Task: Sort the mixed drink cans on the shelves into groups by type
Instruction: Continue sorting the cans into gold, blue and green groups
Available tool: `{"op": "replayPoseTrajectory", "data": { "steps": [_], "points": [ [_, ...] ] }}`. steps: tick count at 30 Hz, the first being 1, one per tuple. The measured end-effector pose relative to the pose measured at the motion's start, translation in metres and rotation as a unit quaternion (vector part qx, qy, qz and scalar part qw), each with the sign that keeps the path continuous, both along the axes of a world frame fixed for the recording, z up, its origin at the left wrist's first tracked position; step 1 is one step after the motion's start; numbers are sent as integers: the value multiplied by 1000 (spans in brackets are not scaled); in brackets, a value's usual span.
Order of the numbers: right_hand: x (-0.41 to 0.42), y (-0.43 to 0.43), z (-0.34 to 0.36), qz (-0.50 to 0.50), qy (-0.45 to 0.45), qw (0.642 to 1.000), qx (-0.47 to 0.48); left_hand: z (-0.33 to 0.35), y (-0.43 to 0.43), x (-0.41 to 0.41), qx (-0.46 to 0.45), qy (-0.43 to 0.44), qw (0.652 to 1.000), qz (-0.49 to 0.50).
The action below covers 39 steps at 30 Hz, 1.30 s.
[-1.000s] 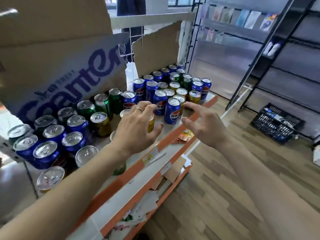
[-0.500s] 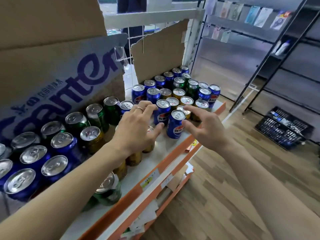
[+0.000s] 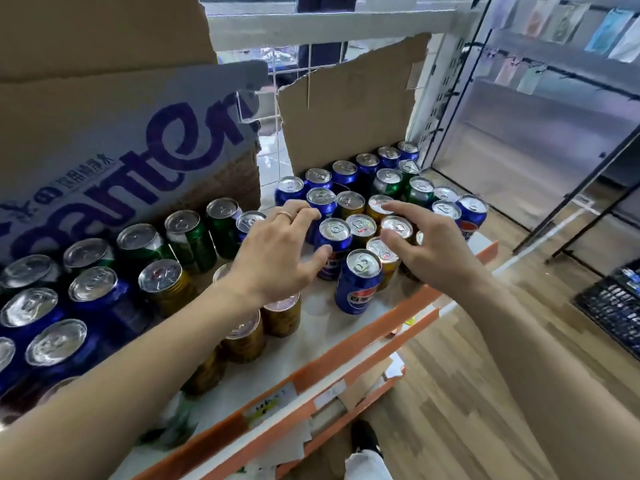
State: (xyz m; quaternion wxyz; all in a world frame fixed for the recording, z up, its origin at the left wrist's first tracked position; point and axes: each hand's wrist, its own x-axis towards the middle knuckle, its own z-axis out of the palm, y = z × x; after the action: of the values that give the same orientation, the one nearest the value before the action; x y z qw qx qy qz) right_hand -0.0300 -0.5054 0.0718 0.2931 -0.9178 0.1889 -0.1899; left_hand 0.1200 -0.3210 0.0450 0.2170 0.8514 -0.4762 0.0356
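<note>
Two hands work over the white shelf [image 3: 313, 336] with the orange front edge [image 3: 360, 344].

Left hand [image 3: 273, 252]: fingers loosely spread, a ring [image 3: 286, 215] on one finger. The thumb tip touches the side of a blue Pepsi can [image 3: 333, 242]; whether the fingers close round that can cannot be told.

Right hand [image 3: 429, 249]: fingers spread and slightly curled, hovering over the tops of the gold cans [image 3: 396, 227]. No can is held.

Can count, right-hand cluster:
- Blue cans: about eleven. One front blue can [image 3: 358, 284] stands alone nearest the shelf edge.
- Gold cans: about six, partly hidden by the right hand.
- Green cans [image 3: 420, 192]: three, toward the back.

Can count, left-hand area:
- Green cans: about five in a row before the printed cardboard box [image 3: 114, 140].
- Blue cans: about six at far left, cut off by the frame.
- Gold cans: one upright gold can [image 3: 164, 284] beside the green row, plus about four in a line [image 3: 280, 315] under the left forearm.

Change from half a second earlier:
- The left hand has moved rightward; its thumb now meets the blue can.
- The right hand has advanced over the gold can tops; previously it sat beside the front blue can.
- The front blue can stands in the same place.
</note>
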Motion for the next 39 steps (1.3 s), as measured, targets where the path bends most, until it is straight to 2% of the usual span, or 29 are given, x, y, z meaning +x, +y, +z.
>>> {"op": "replayPoseTrajectory", "data": {
  "steps": [13, 29, 35, 39],
  "points": [
    [49, -121, -3, 119, 2, 993, -14, -2, -89, 0, -12, 23, 991, 128],
    [104, -183, -10, 207, 23, 978, -32, -17, -113, -2, 23, 31, 973, 227],
    [124, -201, -10, 216, 70, 971, -69, -27, -129, 9, 21, 0, 975, 223],
    [138, -218, -16, 174, 133, 969, -116, -29, -140, 20, 17, -26, 975, 219]
  ]
}}
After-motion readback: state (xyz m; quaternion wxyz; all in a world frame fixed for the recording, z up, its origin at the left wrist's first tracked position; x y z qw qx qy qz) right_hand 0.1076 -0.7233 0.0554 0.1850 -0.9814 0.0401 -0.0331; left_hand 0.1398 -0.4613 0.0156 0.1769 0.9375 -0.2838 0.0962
